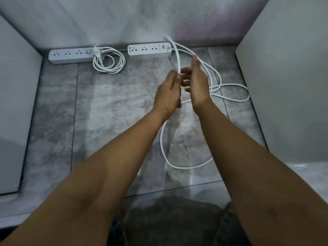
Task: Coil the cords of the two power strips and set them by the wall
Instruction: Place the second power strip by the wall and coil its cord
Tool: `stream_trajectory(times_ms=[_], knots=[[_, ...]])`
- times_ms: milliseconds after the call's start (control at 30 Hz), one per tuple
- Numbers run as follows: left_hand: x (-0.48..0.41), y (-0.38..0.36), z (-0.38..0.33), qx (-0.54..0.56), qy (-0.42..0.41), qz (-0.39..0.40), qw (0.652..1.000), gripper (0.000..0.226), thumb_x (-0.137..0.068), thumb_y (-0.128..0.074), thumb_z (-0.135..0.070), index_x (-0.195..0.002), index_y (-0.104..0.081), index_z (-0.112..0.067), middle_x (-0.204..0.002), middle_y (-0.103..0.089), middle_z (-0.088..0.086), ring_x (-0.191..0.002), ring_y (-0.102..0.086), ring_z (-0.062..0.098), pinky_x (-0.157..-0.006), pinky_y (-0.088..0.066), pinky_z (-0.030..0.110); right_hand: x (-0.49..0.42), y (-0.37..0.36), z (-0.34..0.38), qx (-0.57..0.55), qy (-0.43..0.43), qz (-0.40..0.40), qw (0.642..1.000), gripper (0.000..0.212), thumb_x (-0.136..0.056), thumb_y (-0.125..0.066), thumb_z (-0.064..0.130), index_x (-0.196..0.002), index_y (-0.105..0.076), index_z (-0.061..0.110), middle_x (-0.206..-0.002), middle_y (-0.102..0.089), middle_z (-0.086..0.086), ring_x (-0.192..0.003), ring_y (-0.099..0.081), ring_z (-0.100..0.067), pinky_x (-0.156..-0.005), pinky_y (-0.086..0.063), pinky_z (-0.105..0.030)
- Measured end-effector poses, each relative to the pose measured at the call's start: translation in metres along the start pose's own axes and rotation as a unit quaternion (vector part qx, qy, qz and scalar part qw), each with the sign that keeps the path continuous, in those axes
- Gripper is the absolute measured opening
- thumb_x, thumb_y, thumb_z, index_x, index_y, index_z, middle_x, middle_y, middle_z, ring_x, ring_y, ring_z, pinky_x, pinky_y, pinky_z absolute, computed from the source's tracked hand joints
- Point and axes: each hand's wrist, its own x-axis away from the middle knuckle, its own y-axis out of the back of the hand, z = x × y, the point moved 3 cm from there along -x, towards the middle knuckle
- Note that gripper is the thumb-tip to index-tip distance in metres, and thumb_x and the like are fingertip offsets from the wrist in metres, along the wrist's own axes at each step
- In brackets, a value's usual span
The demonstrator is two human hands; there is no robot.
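Note:
Two white power strips lie along the foot of the grey wall. The left strip point(70, 56) has its cord point(109, 63) wound into a neat coil beside it, plug on top. The right strip point(149, 50) has a long loose cord point(179, 165) trailing over the floor in wide loops. My left hand point(168, 94) pinches a strand of that cord, which rises from my fingers toward the strip. My right hand point(197, 82) is raised next to it with several loops of the same cord draped over its fingers and hanging to the right.
The floor is grey stone-look tile point(106, 107). Pale panels stand on the left point(16, 96) and right point(287, 82), closing in the space. A loop of cord point(237, 93) lies near the right panel. A dark mat point(174, 221) is at the bottom edge.

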Motion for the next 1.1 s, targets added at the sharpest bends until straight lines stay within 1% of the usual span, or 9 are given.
stream_trajectory(times_ms=[100, 167, 233, 333, 433, 567, 733, 1000, 1100], knots=[[0.009, -0.012, 0.006, 0.036, 0.045, 0.106, 0.993, 0.034, -0.105, -0.031, -0.025, -0.132, -0.048, -0.016, -0.072, -0.063, 0.011, -0.058, -0.058, 0.030, -0.052, -0.051, 0.039, -0.005, -0.002, 0.004, 0.105, 0.040, 0.066, 0.992, 0.020, -0.094, -0.054, 0.026, -0.079, -0.062, 0.015, -0.078, -0.065, -0.004, -0.071, -0.059, -0.014, -0.067, -0.048, -0.031], [0.006, -0.005, 0.008, -0.037, 0.030, 0.110, 0.993, 0.033, -0.100, -0.034, -0.027, -0.118, -0.059, -0.019, -0.084, -0.068, 0.014, -0.074, -0.064, 0.031, -0.069, -0.055, 0.046, -0.007, 0.002, -0.003, 0.153, 0.059, 0.057, 0.985, 0.021, -0.093, -0.053, 0.019, -0.073, -0.053, 0.018, -0.072, -0.062, -0.004, -0.069, -0.058, -0.019, -0.070, -0.049, -0.040], [0.000, 0.014, 0.006, -0.166, -0.031, -0.004, 0.986, 0.025, -0.091, -0.041, -0.020, -0.101, -0.062, -0.012, -0.094, -0.065, 0.009, -0.086, -0.061, 0.025, -0.079, -0.050, 0.047, -0.008, 0.009, -0.008, 0.184, 0.070, 0.053, 0.979, 0.017, -0.095, -0.050, 0.020, -0.079, -0.055, 0.016, -0.066, -0.060, 0.001, -0.067, -0.060, -0.022, -0.072, -0.051, -0.041], [-0.018, 0.042, -0.002, -0.275, -0.110, -0.141, 0.945, 0.052, -0.076, -0.052, -0.005, -0.128, -0.052, -0.011, -0.125, -0.051, 0.014, -0.116, -0.049, 0.029, -0.099, -0.042, 0.040, -0.002, 0.019, -0.010, 0.231, 0.086, 0.068, 0.967, 0.013, -0.089, -0.052, 0.021, -0.080, -0.060, 0.015, -0.059, -0.049, 0.005, -0.063, -0.049, -0.020, -0.064, -0.042, -0.035], [-0.043, 0.049, 0.005, -0.420, -0.044, -0.014, 0.907, 0.052, -0.082, -0.060, -0.022, -0.133, -0.050, -0.027, -0.147, -0.039, 0.010, -0.139, -0.031, 0.031, -0.111, -0.028, 0.043, 0.002, 0.022, 0.004, 0.161, 0.080, 0.056, 0.982, 0.028, -0.082, -0.051, 0.016, -0.055, -0.054, 0.023, -0.053, -0.044, 0.006, -0.054, -0.041, -0.016, -0.052, -0.037, -0.029], [-0.059, 0.051, 0.007, -0.307, 0.042, 0.005, 0.951, 0.023, -0.096, -0.047, -0.041, -0.090, -0.054, -0.020, -0.102, -0.069, 0.008, -0.101, -0.060, 0.031, -0.090, -0.043, 0.039, -0.006, 0.036, 0.031, -0.081, 0.015, -0.030, 0.996, 0.035, -0.080, -0.046, 0.008, -0.048, -0.042, 0.021, -0.041, -0.029, 0.008, -0.035, -0.022, -0.009, -0.039, -0.025, -0.019], [-0.055, 0.048, 0.012, -0.240, 0.045, 0.016, 0.970, 0.038, -0.098, -0.049, -0.040, -0.067, -0.037, -0.021, -0.084, -0.066, 0.011, -0.077, -0.057, 0.026, -0.062, -0.037, 0.031, -0.020, 0.068, 0.050, -0.436, -0.024, -0.103, 0.894, 0.034, -0.089, -0.038, 0.010, -0.059, -0.026, 0.022, -0.042, -0.013, 0.008, -0.035, -0.007, -0.011, -0.040, -0.020, -0.019], [-0.055, 0.019, -0.006, 0.016, 0.068, 0.038, 0.997, 0.032, -0.099, -0.051, -0.032, -0.071, -0.045, -0.019, -0.070, -0.047, -0.003, -0.060, -0.043, 0.011, -0.062, -0.045, 0.025, -0.021, 0.069, 0.039, -0.671, -0.052, -0.060, 0.737, 0.038, -0.092, -0.021, 0.002, -0.058, -0.027, 0.018, -0.036, -0.023, 0.001, -0.026, -0.019, -0.014, -0.053, -0.037, -0.026], [-0.049, 0.008, -0.008, 0.074, 0.131, 0.088, 0.985, 0.020, -0.092, -0.058, -0.033, -0.080, -0.049, -0.020, -0.072, -0.043, -0.004, -0.062, -0.038, 0.012, -0.061, -0.035, 0.028, -0.023, 0.058, 0.047, -0.689, -0.049, -0.049, 0.722, 0.038, -0.094, -0.021, 0.004, -0.060, -0.030, 0.016, -0.036, -0.031, -0.003, -0.034, -0.030, -0.017, -0.061, -0.044, -0.032]])
